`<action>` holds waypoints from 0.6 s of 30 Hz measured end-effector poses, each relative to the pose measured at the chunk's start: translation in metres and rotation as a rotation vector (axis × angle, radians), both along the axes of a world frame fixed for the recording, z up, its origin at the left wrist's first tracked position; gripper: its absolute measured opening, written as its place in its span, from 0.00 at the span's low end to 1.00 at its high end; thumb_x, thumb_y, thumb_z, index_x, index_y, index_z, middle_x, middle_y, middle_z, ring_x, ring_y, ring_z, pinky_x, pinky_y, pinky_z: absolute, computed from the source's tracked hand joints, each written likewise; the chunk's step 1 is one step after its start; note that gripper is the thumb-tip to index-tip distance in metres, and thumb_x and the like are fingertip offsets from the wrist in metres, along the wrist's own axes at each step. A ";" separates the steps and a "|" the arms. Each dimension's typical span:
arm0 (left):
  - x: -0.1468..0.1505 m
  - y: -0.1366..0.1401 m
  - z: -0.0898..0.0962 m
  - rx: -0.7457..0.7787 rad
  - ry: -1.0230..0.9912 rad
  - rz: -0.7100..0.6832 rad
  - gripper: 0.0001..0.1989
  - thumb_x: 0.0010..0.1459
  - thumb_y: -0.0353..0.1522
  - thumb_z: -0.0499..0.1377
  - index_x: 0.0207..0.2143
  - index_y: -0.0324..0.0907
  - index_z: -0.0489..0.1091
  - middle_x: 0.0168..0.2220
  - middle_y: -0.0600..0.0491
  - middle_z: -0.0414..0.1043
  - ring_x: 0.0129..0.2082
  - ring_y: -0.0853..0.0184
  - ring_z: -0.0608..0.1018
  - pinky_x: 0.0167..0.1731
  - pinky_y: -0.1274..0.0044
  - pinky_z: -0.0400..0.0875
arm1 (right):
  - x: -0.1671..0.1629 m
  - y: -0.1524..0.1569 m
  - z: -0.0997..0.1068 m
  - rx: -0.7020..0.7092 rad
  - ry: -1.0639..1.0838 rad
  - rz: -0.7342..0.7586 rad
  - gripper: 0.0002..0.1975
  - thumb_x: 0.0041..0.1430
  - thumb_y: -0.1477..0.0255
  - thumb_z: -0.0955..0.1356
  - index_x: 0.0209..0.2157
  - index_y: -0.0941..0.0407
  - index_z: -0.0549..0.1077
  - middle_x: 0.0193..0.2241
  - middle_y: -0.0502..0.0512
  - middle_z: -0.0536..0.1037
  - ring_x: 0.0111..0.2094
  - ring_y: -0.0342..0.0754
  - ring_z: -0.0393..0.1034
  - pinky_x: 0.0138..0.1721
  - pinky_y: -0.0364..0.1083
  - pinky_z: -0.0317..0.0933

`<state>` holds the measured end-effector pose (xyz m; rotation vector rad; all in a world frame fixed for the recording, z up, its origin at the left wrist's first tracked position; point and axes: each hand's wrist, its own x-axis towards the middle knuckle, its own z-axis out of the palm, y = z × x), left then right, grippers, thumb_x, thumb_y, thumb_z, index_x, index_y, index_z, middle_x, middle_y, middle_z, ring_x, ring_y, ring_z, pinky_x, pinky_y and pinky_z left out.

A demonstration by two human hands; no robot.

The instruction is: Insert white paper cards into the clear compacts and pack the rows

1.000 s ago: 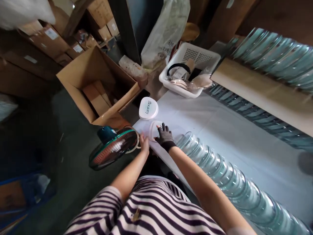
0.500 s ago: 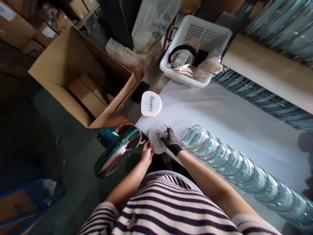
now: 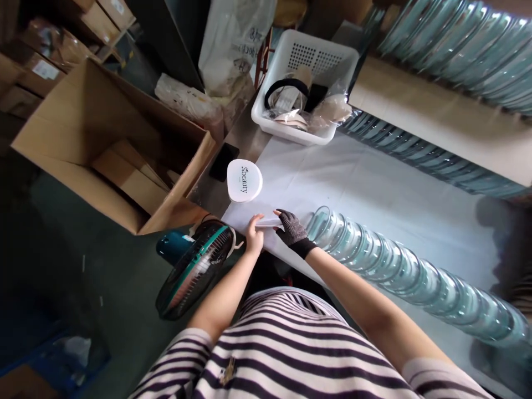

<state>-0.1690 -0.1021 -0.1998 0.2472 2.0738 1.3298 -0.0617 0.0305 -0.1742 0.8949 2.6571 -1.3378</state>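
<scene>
Between my two hands a thin white rounded card stack (image 3: 269, 223) is held edge-on over the table's front edge, its printed face turned out of sight. My bare left hand (image 3: 254, 235) is closed on its left end. On its right end my right hand (image 3: 290, 228), in a dark fingerless glove, grips with thumb and fingers. Just beyond lies another white rounded card stack (image 3: 244, 180), printed "beauty", flat on the table corner. Close to the right of my gloved hand starts a long row of nested clear glass bowls (image 3: 374, 249).
A white plastic basket (image 3: 286, 130) with bagged items stands at the back. An open cardboard box (image 3: 120, 213) and a fan (image 3: 195, 271) are at the left. More glassware (image 3: 465, 50) is stacked at the back right, with cardboard (image 3: 436, 119) between its layers. A dark flat object (image 3: 224, 160) lies near the box.
The held cards have gone from face-up to edge-on, and both hands have risen slightly. My left hand now grips the left end. The camera view has shifted a little.
</scene>
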 end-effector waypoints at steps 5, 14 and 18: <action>-0.003 0.006 -0.005 -0.056 0.071 -0.067 0.15 0.50 0.23 0.55 0.37 0.43 0.76 0.41 0.48 0.76 0.48 0.58 0.77 0.57 0.62 0.67 | -0.006 0.003 0.002 -0.099 -0.162 0.036 0.19 0.61 0.76 0.64 0.53 0.58 0.73 0.55 0.64 0.74 0.57 0.53 0.67 0.59 0.53 0.60; -0.018 0.026 0.031 -0.004 0.138 0.232 0.32 0.55 0.25 0.55 0.63 0.46 0.58 0.67 0.45 0.55 0.68 0.61 0.59 0.67 0.68 0.52 | -0.011 0.013 0.019 -0.462 -0.140 -0.424 0.18 0.65 0.66 0.61 0.51 0.58 0.73 0.44 0.61 0.80 0.43 0.53 0.75 0.42 0.50 0.69; -0.060 0.050 0.042 0.034 0.286 0.298 0.27 0.63 0.32 0.53 0.64 0.45 0.58 0.70 0.46 0.49 0.70 0.62 0.54 0.68 0.72 0.48 | -0.037 0.030 0.030 -1.021 0.288 -0.799 0.25 0.61 0.57 0.65 0.52 0.59 0.72 0.45 0.61 0.80 0.43 0.52 0.75 0.46 0.50 0.70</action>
